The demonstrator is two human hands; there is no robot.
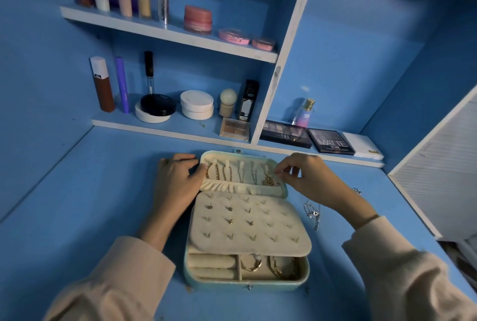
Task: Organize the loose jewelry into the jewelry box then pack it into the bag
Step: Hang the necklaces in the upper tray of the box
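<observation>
Sleeves (124, 274) nearest, low in frame; left hand (178, 181) grips the left edge of the open box (247, 284) lid (285, 190), thumb on its elastic pocket. Box sits mid-tabletop (90, 191), studs on the pad, rings in the front tray. Right hand (309, 178) pinches the rightmost gold chain (269, 180) hung in the lid; silver chain (313, 213) lies loose just right of the box.

The word "MATTE" is printed in large pale letters on the dark eyeshadow palette (331, 143) lying at three o'clock in the view. "NUDES" is faintly made out on the black palette (285, 137) just beside it, at its nine o'clock. "SB" is read on the perfume bottle (304, 114) at the black palette's one o'clock; other lettering is too small or blurred to be read.
</observation>
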